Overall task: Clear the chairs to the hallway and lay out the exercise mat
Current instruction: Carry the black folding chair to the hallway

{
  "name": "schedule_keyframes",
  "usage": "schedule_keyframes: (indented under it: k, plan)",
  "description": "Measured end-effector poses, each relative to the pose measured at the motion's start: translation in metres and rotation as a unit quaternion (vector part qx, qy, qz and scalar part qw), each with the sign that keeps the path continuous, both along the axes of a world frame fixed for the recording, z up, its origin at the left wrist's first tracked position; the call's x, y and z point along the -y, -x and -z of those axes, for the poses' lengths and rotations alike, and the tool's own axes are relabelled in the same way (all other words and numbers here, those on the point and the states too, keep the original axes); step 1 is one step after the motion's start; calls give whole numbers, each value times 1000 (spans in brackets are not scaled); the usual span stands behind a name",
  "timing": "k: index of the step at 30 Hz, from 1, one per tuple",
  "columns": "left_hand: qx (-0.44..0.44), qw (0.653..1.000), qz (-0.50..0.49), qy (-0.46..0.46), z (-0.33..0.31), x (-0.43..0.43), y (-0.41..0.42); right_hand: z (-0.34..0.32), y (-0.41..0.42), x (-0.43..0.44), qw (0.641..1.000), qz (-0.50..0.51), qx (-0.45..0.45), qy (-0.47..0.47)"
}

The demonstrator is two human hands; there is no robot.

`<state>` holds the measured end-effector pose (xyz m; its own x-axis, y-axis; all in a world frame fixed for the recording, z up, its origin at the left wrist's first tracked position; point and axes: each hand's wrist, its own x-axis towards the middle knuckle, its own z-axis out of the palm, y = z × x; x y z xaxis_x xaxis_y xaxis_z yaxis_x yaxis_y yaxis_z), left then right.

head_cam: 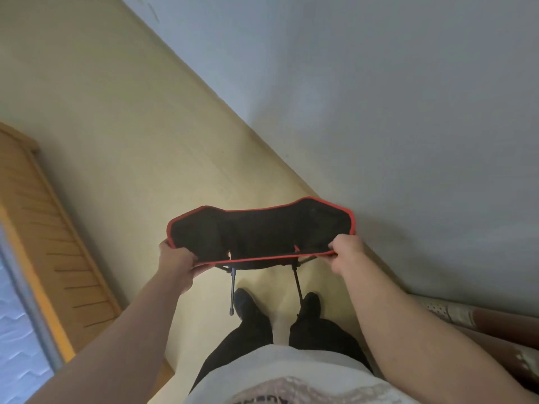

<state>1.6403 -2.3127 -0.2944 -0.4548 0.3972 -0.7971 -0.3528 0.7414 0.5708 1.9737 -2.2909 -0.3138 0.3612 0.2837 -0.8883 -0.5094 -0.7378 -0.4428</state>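
A small folding camp chair with a black fabric seat, red trim and thin dark metal legs hangs in the air above the pale yellow floor, in front of my feet. My left hand grips the near left edge of its seat. My right hand grips the near right edge. Two of the chair's legs point down toward my dark shoes; neither touches the floor. No exercise mat can be seen.
A grey-white wall runs diagonally along the right side. A wooden slatted bed frame with a mattress stands at the left. Patterned brown and white fabric lies at the lower right by the wall. Open floor stretches ahead.
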Motion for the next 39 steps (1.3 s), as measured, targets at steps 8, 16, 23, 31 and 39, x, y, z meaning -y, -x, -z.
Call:
schedule_keyframes:
  k: [8,16,23,31,39]
  plan:
    - [41,993,-11,-111,-47,5,89,-65,81,-46,988,-102,32,-110]
    - [-2,973,-92,-213,-96,-15,148,-126,152,-84,957,-177,65,-221]
    - [-12,931,-121,-344,-177,-47,196,-193,210,-131,931,-158,6,-330]
    - [-60,899,-162,-404,-252,-92,224,-261,259,-200,898,-151,-14,-413]
    - [-118,868,-199,-439,-309,-134,243,-317,302,-284,858,-216,6,-467]
